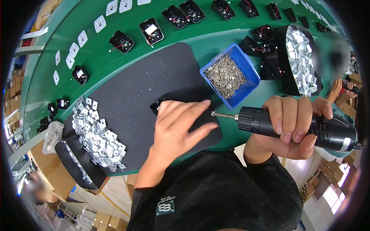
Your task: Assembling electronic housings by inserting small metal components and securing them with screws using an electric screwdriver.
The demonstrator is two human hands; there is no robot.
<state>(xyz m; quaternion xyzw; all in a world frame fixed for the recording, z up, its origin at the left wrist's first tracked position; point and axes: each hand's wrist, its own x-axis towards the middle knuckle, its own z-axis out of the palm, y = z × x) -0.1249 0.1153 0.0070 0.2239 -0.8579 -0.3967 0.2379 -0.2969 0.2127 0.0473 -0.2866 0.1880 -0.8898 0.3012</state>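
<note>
Mat (169,73) on bench (210,45), loose plates (98,140) at its left; right, screws (226,75) in bin (248,94); under left hand (175,127), apparently a housing (155,106); screwdriver (251,120) in right hand (295,127).

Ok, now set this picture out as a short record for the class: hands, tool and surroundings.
left hand: over the black mat, thumb and forefinger apart, partly hiding a black part; grip unclear
right hand: wrapped around a black electric screwdriver
bit: points left, with a small silver piece at its tip
blue bin: holds small metal fasteners
left end of mat: loose pile of metal plates
far side: black housings and white covers on a green surface
</note>
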